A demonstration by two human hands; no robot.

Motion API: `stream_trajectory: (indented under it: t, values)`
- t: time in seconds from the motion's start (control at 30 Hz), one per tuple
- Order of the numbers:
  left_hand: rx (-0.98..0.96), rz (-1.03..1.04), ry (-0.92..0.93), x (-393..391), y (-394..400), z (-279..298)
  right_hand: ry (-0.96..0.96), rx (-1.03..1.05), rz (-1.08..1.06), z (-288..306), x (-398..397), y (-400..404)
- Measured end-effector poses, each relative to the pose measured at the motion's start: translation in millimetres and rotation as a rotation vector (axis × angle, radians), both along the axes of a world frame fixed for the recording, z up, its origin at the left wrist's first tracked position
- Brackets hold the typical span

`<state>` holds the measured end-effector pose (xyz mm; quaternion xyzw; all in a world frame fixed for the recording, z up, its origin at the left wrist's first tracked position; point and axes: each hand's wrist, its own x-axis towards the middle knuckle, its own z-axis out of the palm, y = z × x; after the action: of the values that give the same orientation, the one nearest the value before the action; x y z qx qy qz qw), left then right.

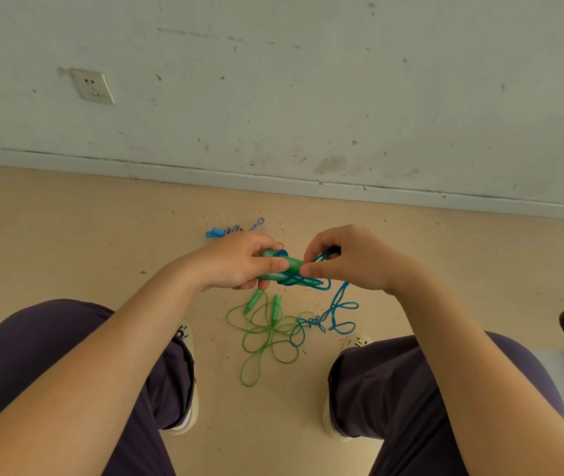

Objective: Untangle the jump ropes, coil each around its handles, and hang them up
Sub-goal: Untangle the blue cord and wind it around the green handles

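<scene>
The blue jump rope [334,310] is being wound between the two hands, a few turns already lying around its teal-green handles [282,266], the rest of the cord trailing down from below the right hand to the floor, where it is kinking into a small knotted cluster. The left hand [236,261] is gripping the handles with fingers curled round them, thumb lying along the top. The right hand [349,259] is pinching a loop of the blue cord just beside the handles' free end, fingertips closed on it.

The cord is looking thin, light and limp, so it is likely slipping off the smooth plastic unless each turn is kept taut; the handles are the stiff part and the sensible place to be holding, with the other hand guiding the cord close to the wrap. The kinked stretch below is probably needing to be shaken loose before it reaches the coil.

Beneath the hands, the green jump rope [267,334] is lying in loose overlapping loops on the floor [67,242], its two handles close together, its loops touching or crossing the blue one's tail. Beyond the left hand, a third rope with a blue handle [214,232] and a striped cord is lying near the wall [273,80].
</scene>
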<state>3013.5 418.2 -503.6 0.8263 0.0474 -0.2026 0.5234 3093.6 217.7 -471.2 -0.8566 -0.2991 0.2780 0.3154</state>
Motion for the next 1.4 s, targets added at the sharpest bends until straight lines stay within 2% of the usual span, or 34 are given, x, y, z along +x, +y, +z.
stream_trajectory:
  t: [0.1,0.3,0.57,0.77,0.9,1.07,1.27,1.4]
  values:
    - [0.028,0.012,0.007,1,0,-3,-0.028,-0.020,0.017,1,-1,2]
    - [0.045,0.024,0.025,2,-5,-6,-0.058,0.070,0.042,2,-6,8]
    - [-0.134,0.010,0.081,2,1,3,0.079,0.276,-0.079,2,2,5]
    - [-0.111,-0.079,0.137,-3,0,3,0.117,0.258,-0.072,0,-3,8]
    - [-0.085,-0.025,0.109,-3,-6,5,0.137,0.280,-0.039,4,-5,7]
    - [0.022,0.016,0.086,1,-13,1,0.063,0.216,0.001,0,-11,13]
    - [-0.072,-0.013,0.088,3,-9,2,0.002,0.253,-0.095,-3,0,8]
    - [-0.047,-0.082,0.108,2,-8,4,-0.044,0.227,-0.113,-6,-2,12]
